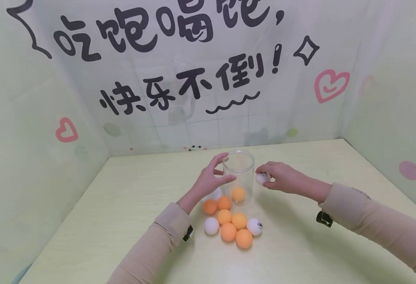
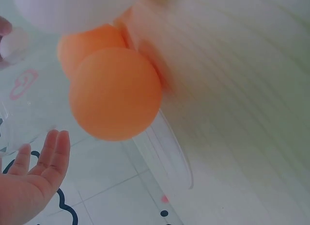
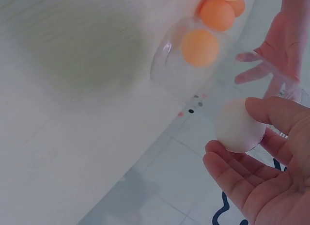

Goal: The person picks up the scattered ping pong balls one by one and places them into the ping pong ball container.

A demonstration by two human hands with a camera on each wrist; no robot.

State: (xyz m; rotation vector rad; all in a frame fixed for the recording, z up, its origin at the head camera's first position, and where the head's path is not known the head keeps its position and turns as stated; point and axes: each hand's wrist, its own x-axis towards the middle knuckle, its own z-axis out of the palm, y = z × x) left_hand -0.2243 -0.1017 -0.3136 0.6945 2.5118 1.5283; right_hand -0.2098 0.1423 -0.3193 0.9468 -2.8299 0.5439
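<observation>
Pinching a white ball [image 1: 262, 179], right hand [image 1: 283, 178] hovers by a jar [image 1: 245, 180] toward worktop's [image 1: 311, 159] far edge; left hand [image 1: 209, 180] alongside, fingers spread.

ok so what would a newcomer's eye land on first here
Probably the loose orange and white balls clustered on the table near a clear jar that holds one orange ball. Then the white ball pinched in the right hand, beside the jar. Behind it all, big black lettering runs across the back wall.

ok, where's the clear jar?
Head view, just right of centre: the clear jar stands on the table between left hand and right hand, beyond the loose orange balls.
</observation>
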